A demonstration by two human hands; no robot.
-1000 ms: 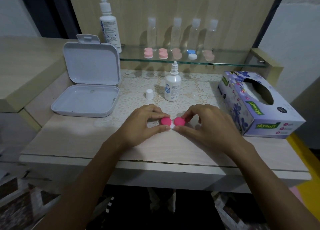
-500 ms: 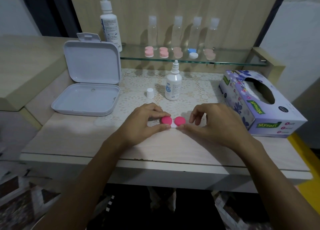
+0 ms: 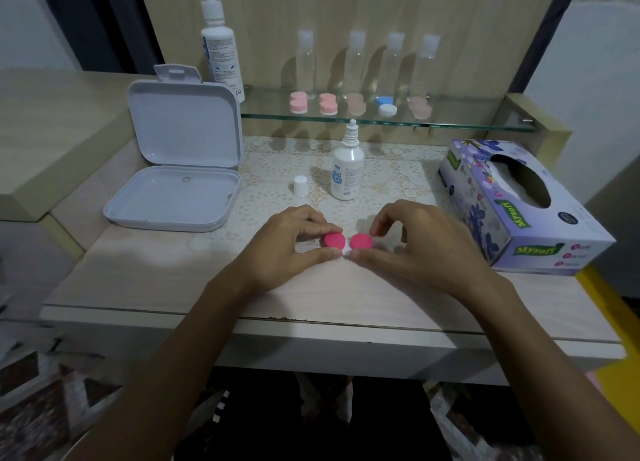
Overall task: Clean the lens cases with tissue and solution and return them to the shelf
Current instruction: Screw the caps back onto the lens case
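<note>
Between two hands (image 3: pixel 287 249) (image 3: pixel 415 249), one pink two-capped lens case (image 3: pixel 348 241); perhaps five shelved.

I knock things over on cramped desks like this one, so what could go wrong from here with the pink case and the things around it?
The small solution bottle stands uncapped just behind both hands, its cap beside it; a knuckle lifting could tip it and spill. The left hand and right hand pinch the pink lens case only at its caps, so a twist may let a cap slip and roll away.
</note>
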